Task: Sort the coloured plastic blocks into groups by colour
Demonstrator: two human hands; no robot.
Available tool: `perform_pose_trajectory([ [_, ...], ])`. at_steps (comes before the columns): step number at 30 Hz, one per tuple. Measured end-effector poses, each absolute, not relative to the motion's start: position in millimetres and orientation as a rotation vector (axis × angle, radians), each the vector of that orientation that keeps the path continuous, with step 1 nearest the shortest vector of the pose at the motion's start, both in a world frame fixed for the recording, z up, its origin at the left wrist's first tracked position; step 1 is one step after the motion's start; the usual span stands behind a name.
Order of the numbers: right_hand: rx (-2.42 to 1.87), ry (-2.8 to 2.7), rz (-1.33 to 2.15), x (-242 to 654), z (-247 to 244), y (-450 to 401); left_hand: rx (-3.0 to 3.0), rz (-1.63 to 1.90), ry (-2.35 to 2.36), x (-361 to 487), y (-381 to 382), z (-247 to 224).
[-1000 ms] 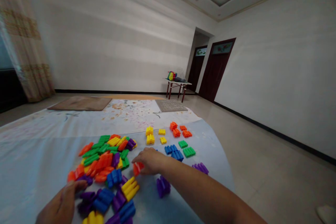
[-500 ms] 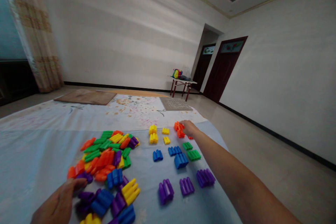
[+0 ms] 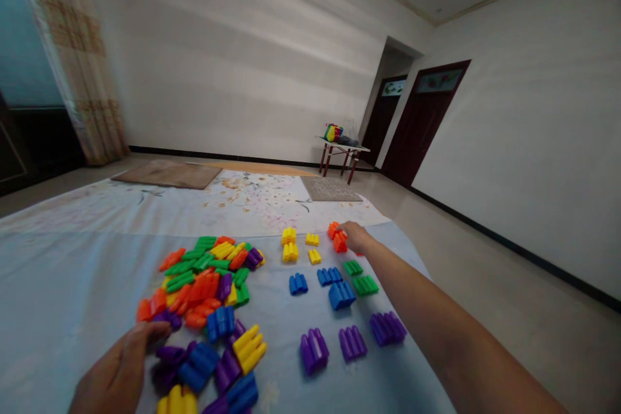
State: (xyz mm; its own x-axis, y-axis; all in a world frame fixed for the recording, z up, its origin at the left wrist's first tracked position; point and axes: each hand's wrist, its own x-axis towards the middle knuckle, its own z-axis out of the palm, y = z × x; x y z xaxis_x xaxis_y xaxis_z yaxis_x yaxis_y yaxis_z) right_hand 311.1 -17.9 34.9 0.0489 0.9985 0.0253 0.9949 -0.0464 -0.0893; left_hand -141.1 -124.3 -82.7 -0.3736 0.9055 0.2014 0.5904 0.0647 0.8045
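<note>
At the far right of the sorted blocks, my right hand (image 3: 356, 237) has its fingers closed at the orange plastic blocks (image 3: 339, 242); the fingertips are partly hidden. My left hand (image 3: 119, 365) rests at the near left edge of a mixed pile, fingers stretched out beside a purple block (image 3: 167, 319), holding nothing that I can see. Orange blocks (image 3: 201, 288), green blocks (image 3: 179, 280) and other colours lie jumbled in that pile. To its right sit separate groups: yellow blocks (image 3: 290, 252), blue blocks (image 3: 342, 295), green blocks (image 3: 365, 284) and purple blocks (image 3: 314, 350).
The blocks lie on a light blue cloth (image 3: 63, 291) with a flowered white part beyond. A brown board (image 3: 169, 174) and a grey patterned mat (image 3: 331, 188) lie farther back. A small table (image 3: 356, 147) holding a colourful bag (image 3: 333, 132) stands near the doors.
The whole view has shifted slightly, so everything sits a little farther right. My right hand stays at the orange blocks and my left hand stays by the pile.
</note>
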Motion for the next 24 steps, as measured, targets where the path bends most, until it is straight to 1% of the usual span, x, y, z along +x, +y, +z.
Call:
perform_pose_trajectory([
  [4,-2.043,-2.156,0.032,281,47,-42,1.452,1.207,1.883,-130,-136,-54],
  [6,-1.836,-2.233,0.072,253,48,-62,1.479,1.212,1.867,-127,-138,-48],
  [9,-1.410,-2.368,0.241,204,45,-100,1.501,1.253,1.854,-125,-139,-46],
  [12,-1.229,-2.533,0.396,158,39,-132,1.525,1.283,1.842,-122,-141,-45],
  [15,-1.293,-2.630,0.389,126,33,-150,1.529,1.297,1.839,-122,-142,-45],
  [19,-1.562,-2.675,0.251,105,25,-155,1.531,1.278,1.839,-125,-140,-47],
  [21,-1.641,-2.664,0.274,102,22,-153,1.528,1.262,1.843,-126,-138,-48],
  [24,-1.655,-2.596,0.401,107,21,-147,1.535,1.249,1.849,-126,-138,-47],
])
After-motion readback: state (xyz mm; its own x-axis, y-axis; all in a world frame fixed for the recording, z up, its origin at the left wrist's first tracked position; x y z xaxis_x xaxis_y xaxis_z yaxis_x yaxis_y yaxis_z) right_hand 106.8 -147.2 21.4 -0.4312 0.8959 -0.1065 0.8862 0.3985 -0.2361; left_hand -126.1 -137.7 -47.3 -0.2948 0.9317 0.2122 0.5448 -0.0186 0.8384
